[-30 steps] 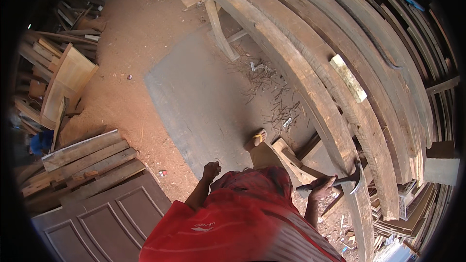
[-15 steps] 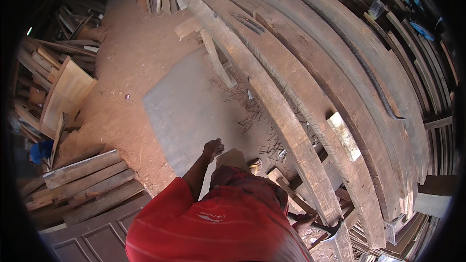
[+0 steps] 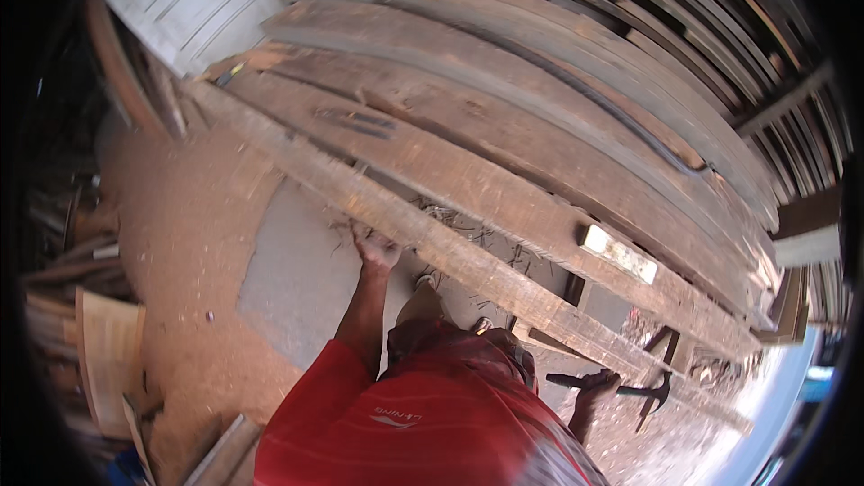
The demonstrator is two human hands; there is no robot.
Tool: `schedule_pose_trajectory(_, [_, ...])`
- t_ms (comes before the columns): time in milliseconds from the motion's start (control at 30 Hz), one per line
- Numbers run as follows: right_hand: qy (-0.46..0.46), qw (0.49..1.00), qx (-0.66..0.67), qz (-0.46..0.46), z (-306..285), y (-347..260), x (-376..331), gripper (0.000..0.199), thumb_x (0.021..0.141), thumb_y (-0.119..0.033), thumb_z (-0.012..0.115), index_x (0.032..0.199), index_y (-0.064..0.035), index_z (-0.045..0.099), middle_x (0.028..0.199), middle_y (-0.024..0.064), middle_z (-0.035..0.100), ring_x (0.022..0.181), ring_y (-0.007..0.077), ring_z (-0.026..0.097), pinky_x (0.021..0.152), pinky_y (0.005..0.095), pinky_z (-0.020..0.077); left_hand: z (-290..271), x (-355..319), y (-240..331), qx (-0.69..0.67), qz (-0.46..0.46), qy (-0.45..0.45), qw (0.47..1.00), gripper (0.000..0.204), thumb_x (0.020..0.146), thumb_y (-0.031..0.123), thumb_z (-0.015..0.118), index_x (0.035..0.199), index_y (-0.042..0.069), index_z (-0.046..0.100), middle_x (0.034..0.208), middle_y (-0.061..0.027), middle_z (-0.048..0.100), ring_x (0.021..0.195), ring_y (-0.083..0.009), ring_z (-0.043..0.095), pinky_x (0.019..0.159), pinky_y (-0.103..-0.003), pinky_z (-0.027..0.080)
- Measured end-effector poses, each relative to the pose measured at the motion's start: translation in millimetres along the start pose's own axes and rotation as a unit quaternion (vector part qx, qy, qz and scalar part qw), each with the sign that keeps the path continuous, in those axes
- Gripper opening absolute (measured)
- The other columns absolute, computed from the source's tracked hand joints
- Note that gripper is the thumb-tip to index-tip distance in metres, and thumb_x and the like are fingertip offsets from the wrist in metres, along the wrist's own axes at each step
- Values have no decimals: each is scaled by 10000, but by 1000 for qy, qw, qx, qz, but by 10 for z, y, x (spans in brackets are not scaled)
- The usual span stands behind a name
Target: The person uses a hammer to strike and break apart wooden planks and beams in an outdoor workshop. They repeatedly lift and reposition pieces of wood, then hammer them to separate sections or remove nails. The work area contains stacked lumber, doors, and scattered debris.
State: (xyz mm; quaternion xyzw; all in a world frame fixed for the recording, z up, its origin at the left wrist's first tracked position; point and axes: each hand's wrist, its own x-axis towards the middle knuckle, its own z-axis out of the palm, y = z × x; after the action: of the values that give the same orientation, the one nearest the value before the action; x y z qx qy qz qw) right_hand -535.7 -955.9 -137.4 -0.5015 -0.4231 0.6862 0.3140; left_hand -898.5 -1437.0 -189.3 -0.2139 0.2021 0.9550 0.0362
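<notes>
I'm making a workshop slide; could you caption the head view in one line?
Right hand gripping a hammer, left hand close to the nearest plank, with other long timbers beyond.

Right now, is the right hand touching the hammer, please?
Touching. The head view shows the right hand closed around the hammer, which sticks out on both sides of it.

So the person in the red shirt [image 3: 414,405] has the right hand [image 3: 596,387] wrapped round the handle of a claw hammer [image 3: 646,391], held by the near plank [image 3: 540,304], while the left hand [image 3: 376,247] is spread right at that plank's edge, though I honestly can't tell if it's touching. Next plank over [image 3: 486,191] has a whitish block [image 3: 619,254] and some dark pincer-looking tool [image 3: 355,121] lying on it, plus there's a long dark bar [image 3: 585,92] further back and a white panelled door [image 3: 184,4] off at the far left.
</notes>
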Motion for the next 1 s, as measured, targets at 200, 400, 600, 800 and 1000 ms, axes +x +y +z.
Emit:
schedule_pose_trajectory(200, [68, 997, -23, 41, 185, -139, -72, 359, 1040, -360, 458, 762, -136, 497, 604, -36, 381, 445, 107, 338, 420, 288, 302, -134, 318, 178, 41, 3, 38, 998, 832, 960, 715, 345, 1550, 131, 399, 1587, -152, 413, 1451, -435, 362, 1176, -654, 263])
schedule_pose_trajectory(400, [102, 993, 6, 55, 89, -82, -106, 380, 1013, -374, 503, 770, -85, 540, 579, -36, 400, 430, 123, 354, 429, 305, 335, 134, 500, 66, 79, 3, 53, 995, 789, 1002, 684, 285, 1573, 147, 368, 1641, -144, 323, 1491, -387, 311, 1204, -628, 204])
schedule_pose_trajectory(600, [122, 991, -38, 43, 44, -90, -123, 371, 999, -387, 569, 842, -51, 593, 554, -38, 419, 416, 114, 378, 415, 304, 336, -216, 809, 379, 104, 27, 58, 993, 720, 995, 658, 404, 1498, 147, 463, 1573, -137, 402, 1422, -406, 372, 1164, -666, 255])
schedule_pose_trajectory(800, [84, 992, -15, 91, -53, -244, -281, 366, 1008, -385, 526, 828, -69, 567, 548, -62, 342, 425, 99, 318, 433, 297, 295, 317, -315, 252, 107, 25, 119, 987, 711, 981, 657, 463, 1467, 140, 503, 1521, -134, 486, 1406, -399, 416, 1193, -640, 240])
schedule_pose_trajectory(1000, [91, 991, 69, 63, -70, -45, -233, 334, 989, -368, 525, 771, -115, 502, 576, -47, 391, 418, 109, 366, 412, 298, 322, -72, -386, 334, 99, 34, 89, 991, 728, 969, 675, 470, 1460, 141, 510, 1506, -134, 504, 1385, -400, 445, 1185, -637, 265])
